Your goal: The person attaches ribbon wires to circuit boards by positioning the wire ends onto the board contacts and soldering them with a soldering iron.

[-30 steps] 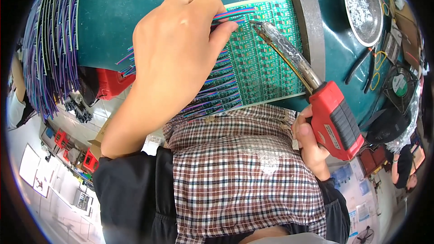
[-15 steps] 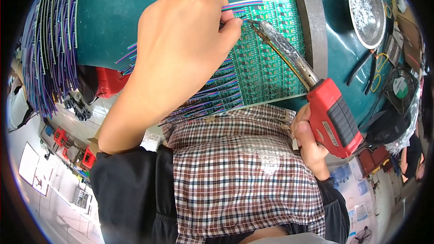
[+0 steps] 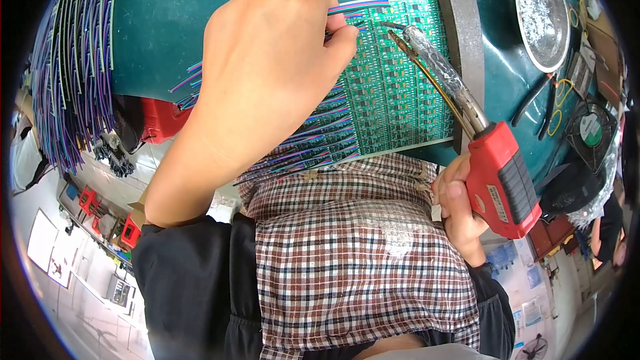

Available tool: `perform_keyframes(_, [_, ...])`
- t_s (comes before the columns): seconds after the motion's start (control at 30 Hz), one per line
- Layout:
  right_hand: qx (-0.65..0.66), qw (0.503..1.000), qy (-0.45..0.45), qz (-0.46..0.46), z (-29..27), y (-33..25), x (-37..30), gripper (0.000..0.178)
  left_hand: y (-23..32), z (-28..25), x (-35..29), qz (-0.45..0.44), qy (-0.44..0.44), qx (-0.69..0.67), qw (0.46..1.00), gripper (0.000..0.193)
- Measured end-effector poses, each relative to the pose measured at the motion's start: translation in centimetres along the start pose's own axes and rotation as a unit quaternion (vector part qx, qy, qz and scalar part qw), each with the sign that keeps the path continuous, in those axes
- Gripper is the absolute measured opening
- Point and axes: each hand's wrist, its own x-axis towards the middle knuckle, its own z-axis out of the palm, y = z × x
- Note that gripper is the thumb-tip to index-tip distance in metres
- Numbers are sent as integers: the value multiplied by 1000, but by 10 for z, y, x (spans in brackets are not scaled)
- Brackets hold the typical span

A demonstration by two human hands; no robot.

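Nearest, a checked cloth (image 3: 360,253) covers the person's lap. Just beyond, the right hand (image 3: 460,210) is closed around a red soldering gun (image 3: 497,177), its tip over a green circuit board panel (image 3: 393,87) on the teal table (image 3: 167,20). The left hand (image 3: 267,73) pinches a striped ribbon wire (image 3: 360,7) at the panel's far edge. Farther right sits a metal dish (image 3: 543,13).

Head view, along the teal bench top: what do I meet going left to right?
Hanging bundle of coloured wires → left hand pinching a wire → green circuit board panel → grey bar → round metal dish of solder scraps → small fan at the right rim.
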Motion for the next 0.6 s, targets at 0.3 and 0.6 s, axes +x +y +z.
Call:
perform_keyframes(0.3, [29, 999, 8, 12, 0, -4, 1, 18, 2, 1, -1, -7, 4, 10, 1000, 18])
perform_keyframes(0.6, [57, 998, 24, 15, 5, -8, 2, 18, 2, 0, -2, 17, 10, 47, 999, 23])
